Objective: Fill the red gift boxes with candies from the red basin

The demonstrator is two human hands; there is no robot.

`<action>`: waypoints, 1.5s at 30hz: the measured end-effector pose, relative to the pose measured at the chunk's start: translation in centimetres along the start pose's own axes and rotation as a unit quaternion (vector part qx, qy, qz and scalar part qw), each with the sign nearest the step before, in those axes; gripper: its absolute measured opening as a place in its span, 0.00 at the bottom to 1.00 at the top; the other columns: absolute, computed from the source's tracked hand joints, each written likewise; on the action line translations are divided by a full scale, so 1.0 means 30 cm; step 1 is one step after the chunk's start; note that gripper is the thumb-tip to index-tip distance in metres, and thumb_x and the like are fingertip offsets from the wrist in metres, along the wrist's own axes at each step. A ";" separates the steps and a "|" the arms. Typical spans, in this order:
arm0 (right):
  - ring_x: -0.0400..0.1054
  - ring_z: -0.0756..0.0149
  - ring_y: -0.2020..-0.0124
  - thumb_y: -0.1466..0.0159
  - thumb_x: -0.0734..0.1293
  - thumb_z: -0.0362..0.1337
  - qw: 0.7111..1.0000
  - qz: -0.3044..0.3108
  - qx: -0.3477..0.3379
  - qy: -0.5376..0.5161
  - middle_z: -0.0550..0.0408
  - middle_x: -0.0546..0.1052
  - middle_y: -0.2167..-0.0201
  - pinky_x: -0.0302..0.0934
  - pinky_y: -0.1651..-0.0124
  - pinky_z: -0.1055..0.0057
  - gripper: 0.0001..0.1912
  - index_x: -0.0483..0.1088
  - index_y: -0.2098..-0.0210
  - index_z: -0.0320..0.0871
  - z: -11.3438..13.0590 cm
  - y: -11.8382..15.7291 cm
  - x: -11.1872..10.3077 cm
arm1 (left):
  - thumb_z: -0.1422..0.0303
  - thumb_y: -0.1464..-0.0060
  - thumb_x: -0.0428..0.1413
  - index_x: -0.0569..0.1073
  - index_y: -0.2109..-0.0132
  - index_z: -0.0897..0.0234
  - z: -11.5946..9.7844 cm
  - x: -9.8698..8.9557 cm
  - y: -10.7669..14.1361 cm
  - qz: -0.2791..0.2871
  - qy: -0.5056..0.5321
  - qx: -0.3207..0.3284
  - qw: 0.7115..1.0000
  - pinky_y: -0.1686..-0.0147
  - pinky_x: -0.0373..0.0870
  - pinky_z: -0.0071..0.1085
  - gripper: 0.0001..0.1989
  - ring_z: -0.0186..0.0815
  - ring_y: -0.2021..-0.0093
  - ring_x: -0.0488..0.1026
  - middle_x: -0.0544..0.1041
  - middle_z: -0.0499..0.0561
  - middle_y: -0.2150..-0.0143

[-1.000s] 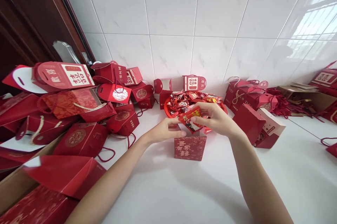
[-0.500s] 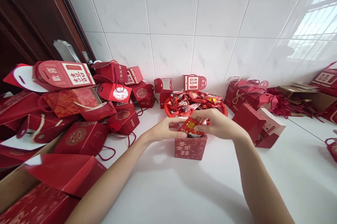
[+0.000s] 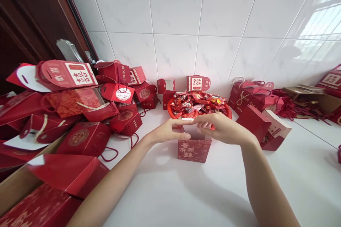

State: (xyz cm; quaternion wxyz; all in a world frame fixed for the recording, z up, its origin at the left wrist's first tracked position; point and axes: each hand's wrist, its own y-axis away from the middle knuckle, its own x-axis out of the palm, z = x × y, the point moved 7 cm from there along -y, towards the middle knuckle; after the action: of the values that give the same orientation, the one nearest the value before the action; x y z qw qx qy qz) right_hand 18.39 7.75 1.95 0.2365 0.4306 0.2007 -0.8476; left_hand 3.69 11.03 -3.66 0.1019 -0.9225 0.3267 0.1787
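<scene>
A red paper gift box (image 3: 194,151) with pale characters stands upright on the white table, its top uncovered. At its upper left edge, my left hand (image 3: 170,131) holds the box, thumb in front and fingers behind. Over the opening hovers my right hand (image 3: 220,129), its fingers bent and apart, with nothing visible in them. Just behind both hands sits a red basket (image 3: 229,114) heaped with wrapped candies (image 3: 195,102). What lies at the bottom of the box is hidden.
Many red gift boxes (image 3: 82,138) with cord handles pile up on the left. More boxes (image 3: 250,93) stand at the right, beside red shredded paper (image 3: 283,104) and an open carton (image 3: 330,99). A tiled wall (image 3: 173,56) closes off the back.
The red candy packet that my right hand held above the box is out of sight now, and that hand's fingers have loosened. My left hand has stayed at the box.
</scene>
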 end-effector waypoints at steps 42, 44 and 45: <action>0.58 0.70 0.75 0.36 0.64 0.29 0.979 0.029 0.142 0.141 0.59 0.69 0.77 0.44 0.72 0.71 0.16 0.57 0.78 0.44 -0.120 -0.022 0.004 | 0.65 0.37 0.52 0.77 0.49 0.61 0.041 0.013 -0.005 -0.169 -0.131 0.197 0.957 0.50 0.74 0.35 0.14 0.40 0.52 0.78 0.82 0.54 0.52; 0.56 0.70 0.76 0.35 0.63 0.31 0.981 0.043 0.134 0.133 0.59 0.68 0.78 0.44 0.73 0.70 0.16 0.58 0.78 0.44 -0.127 -0.022 0.009 | 0.63 0.37 0.53 0.76 0.45 0.61 0.053 0.011 -0.005 -0.178 -0.117 0.187 0.959 0.47 0.74 0.37 0.16 0.42 0.48 0.78 0.81 0.55 0.48; 0.56 0.70 0.76 0.35 0.63 0.32 0.983 0.049 0.124 0.127 0.59 0.68 0.78 0.44 0.73 0.70 0.16 0.58 0.79 0.44 -0.128 -0.025 0.013 | 0.62 0.37 0.54 0.76 0.44 0.61 0.059 0.010 -0.006 -0.179 -0.110 0.177 0.962 0.47 0.74 0.37 0.17 0.42 0.48 0.78 0.81 0.55 0.47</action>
State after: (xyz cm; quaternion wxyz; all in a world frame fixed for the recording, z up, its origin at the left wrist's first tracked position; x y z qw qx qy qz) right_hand 20.19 10.35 -0.38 0.1951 0.5703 0.1014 -0.7915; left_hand 3.55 11.54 -5.38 0.3293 -0.9077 0.1698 0.1969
